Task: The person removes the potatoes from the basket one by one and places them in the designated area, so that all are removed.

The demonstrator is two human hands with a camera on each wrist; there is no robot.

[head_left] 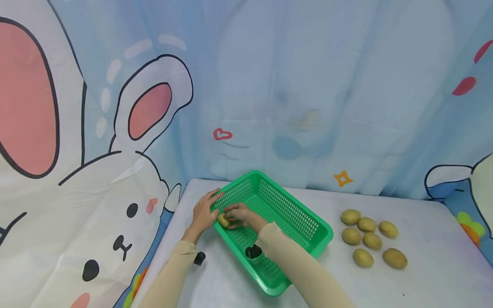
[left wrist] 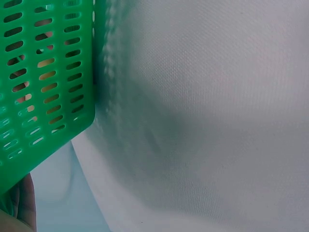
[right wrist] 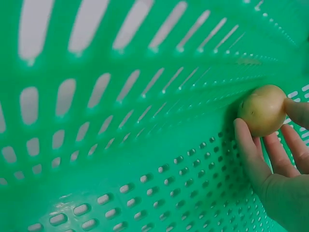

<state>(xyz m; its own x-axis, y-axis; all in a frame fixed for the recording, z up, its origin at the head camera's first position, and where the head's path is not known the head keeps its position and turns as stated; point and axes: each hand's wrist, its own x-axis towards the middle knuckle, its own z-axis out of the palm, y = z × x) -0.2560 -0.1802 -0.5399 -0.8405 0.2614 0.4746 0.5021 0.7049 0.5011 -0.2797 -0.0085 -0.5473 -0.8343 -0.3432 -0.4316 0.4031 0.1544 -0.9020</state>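
Note:
A green plastic basket (head_left: 271, 291) with slotted walls stands angled on the white table. My left hand (head_left: 203, 212) grips its rim at the far left corner; the left wrist view catches only part of that hand (left wrist: 25, 210) beside the basket wall (left wrist: 79, 123). Inside the same corner, my right hand (head_left: 243, 215) holds a yellow potato (head_left: 222, 221) low against the wall. From the right wrist, thumb and fingers (right wrist: 251, 159) are seen pinching the potato (right wrist: 263, 110), close above the perforated floor.
Several loose potatoes (head_left: 372, 241) lie in a group on the table to the right of the basket. Behind the table hangs a blue cartoon-printed curtain (head_left: 246, 107), which also runs down the left side. The table's back edge is just behind the basket.

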